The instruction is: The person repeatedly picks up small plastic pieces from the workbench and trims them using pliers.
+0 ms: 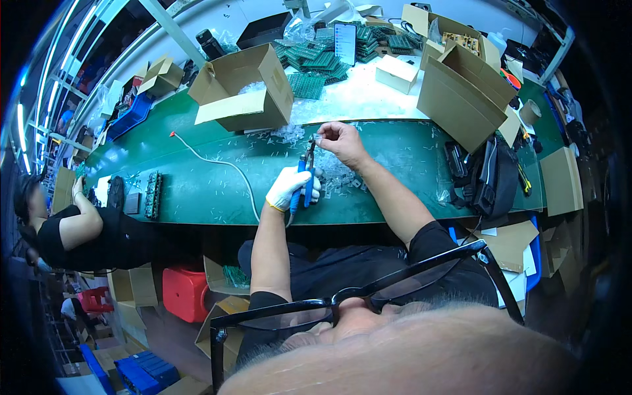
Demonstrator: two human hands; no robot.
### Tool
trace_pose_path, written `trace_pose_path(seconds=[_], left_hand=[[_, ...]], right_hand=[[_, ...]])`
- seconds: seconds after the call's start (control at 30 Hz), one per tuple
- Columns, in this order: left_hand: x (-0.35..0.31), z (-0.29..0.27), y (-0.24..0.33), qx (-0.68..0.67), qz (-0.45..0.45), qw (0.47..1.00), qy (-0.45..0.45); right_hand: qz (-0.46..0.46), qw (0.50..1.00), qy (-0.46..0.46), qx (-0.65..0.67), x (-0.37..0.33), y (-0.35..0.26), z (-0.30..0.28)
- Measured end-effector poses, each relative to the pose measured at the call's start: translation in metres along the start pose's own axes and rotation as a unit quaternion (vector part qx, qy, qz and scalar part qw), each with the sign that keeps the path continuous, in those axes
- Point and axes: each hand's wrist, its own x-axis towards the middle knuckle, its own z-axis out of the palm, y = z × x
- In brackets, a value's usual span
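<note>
My left hand [288, 189], in a white glove, is closed around a pair of blue-handled cutting pliers [309, 172]. The jaws point away from me, close to the fingertips of my bare right hand [343, 145]. Thumb and fingers of that hand are pinched on a tiny piece beside the jaws, too small to name. Under my hands, small clear pieces [342, 178] lie scattered on the green tabletop [217, 191]. Beyond them stands an open cardboard box [247, 108] with clear material inside.
Stacks of green circuit boards [313, 59] and an upright phone [345, 43] stand at the back. A second cardboard box [461, 99] and a black bag [490, 174] occupy the right. A white cable [227, 163] crosses the left; another person [85, 224] sits at the far left.
</note>
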Motion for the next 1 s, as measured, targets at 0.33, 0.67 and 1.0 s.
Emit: trace_pose_path(seconds=[0.33, 0.67, 1.0], left_hand=[[-0.014, -0.004, 0.01, 0.076, 0.012, 0.996, 0.043], [-0.003, -0.035, -0.007, -0.188, 0.113, 0.967, -0.133], [-0.008, -0.046, -0.003, -0.256, 0.096, 0.946, -0.173]], right_hand=[[0.028, 0.999, -0.014, -0.037, -0.004, -0.012, 0.001], [0.035, 0.958, -0.114, -0.262, -0.005, -0.004, -0.015], [-0.062, 0.886, -0.088, -0.451, 0.044, -0.011, 0.047]])
